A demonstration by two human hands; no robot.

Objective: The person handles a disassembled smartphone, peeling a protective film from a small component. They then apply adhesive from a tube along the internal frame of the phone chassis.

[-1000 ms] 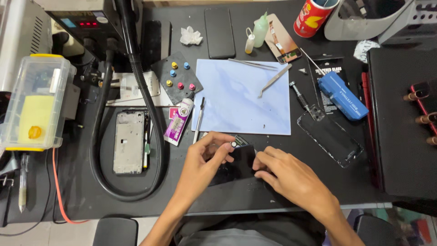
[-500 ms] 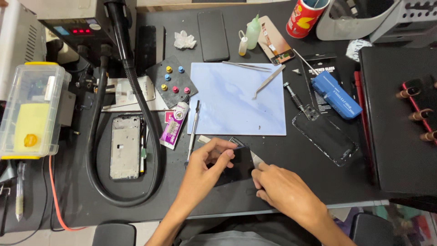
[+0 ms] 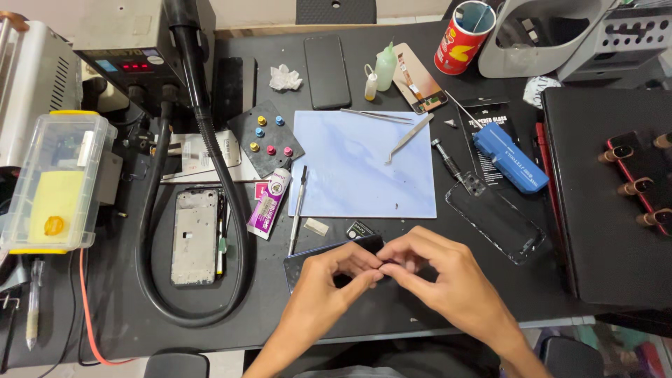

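Note:
A dark phone screen panel (image 3: 302, 260) lies near the table's front edge, mostly hidden under my hands. My left hand (image 3: 329, 287) rests on it with fingers curled and fingertips pinching at its upper right edge. My right hand (image 3: 437, 276) meets it there, its fingertips pressed against the same spot. Whatever small part sits between the fingertips is hidden. A pale blue work mat (image 3: 360, 164) lies just beyond the hands, with two metal tweezers (image 3: 406, 134) on it.
A bare phone frame (image 3: 194, 236) lies inside the loop of a black hose (image 3: 231, 210). A glue tube (image 3: 268, 203), a thin metal tool (image 3: 297, 208), a clear back cover (image 3: 498, 218), a blue box (image 3: 509, 157), a red can (image 3: 462, 35) and a clear plastic box (image 3: 59, 183) lie around.
Both hands have drawn closer together over the dark panel, fingertips now meeting at its upper right edge. The view has shifted slightly.

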